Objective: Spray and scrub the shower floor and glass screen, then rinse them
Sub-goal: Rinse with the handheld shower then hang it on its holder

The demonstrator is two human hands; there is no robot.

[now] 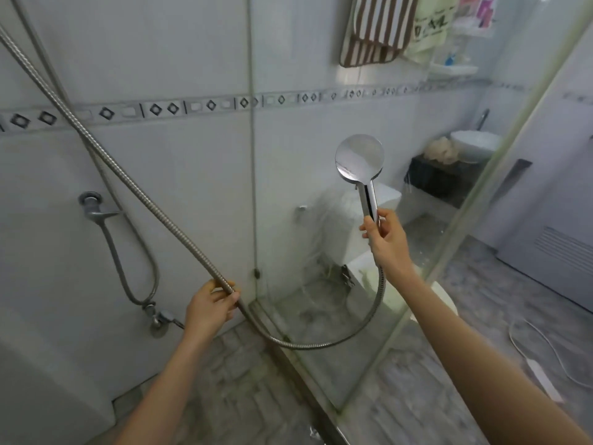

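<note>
My right hand (386, 240) grips the handle of a chrome shower head (359, 159), held upright with its round face turned toward the glass screen (321, 130). Water streaks run down the glass below the head. My left hand (210, 305) is closed on the metal shower hose (128, 179), which runs from the upper left, through that hand, and loops under to the handle. The grey mottled shower floor (237, 387) lies below, bounded by the screen's bottom rail.
A second hose and wall valve (160, 317) hang on the white tiled wall at the left. Beyond the glass are a toilet (359, 220), a basin (475, 144), a dark counter and hanging towels (378, 27). A white cable (545, 348) lies on the outer floor.
</note>
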